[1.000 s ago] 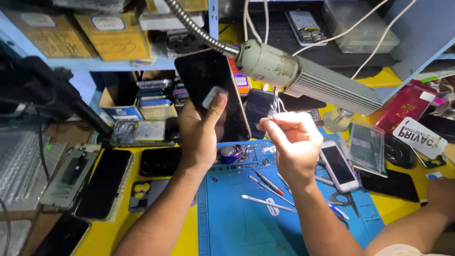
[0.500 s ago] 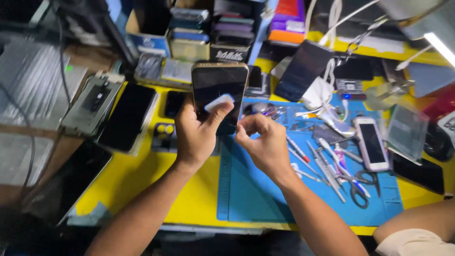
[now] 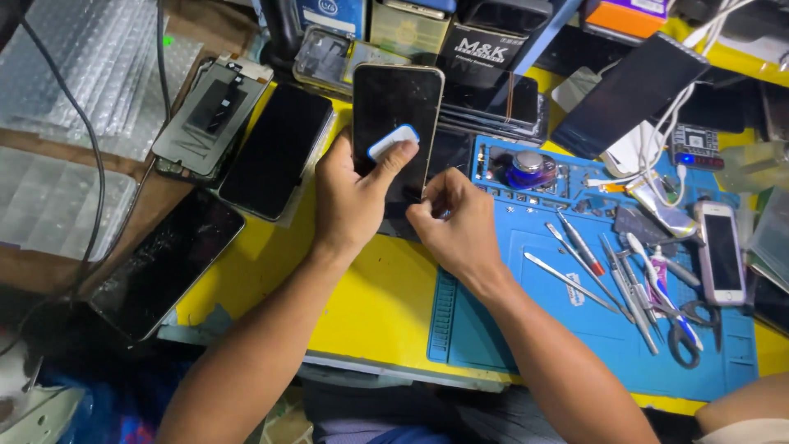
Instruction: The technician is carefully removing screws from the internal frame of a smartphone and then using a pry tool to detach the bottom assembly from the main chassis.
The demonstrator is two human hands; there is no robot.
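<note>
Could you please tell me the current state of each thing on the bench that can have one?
Smartphone: held upright, screen dark.
Left hand: gripping the smartphone, thumb on a white tab.
Right hand: pinching at the phone's lower edge.
White phone: lying flat, screen off.
Cracked phone: lying flat, glass shattered.
Scissors: closed, on the blue mat.

You are looking down at a yellow workbench (image 3: 362,304) crowded from edge to edge. A blue work mat (image 3: 575,329) covers its right part, with tweezers (image 3: 571,282) and scissors (image 3: 686,329) lying on it. Dark spare screens (image 3: 275,148) lie on the left, beside sheets of bubble wrap (image 3: 90,74). Boxes (image 3: 411,29) line the far edge. Bright light falls from above; the floor below stays dim.
</note>
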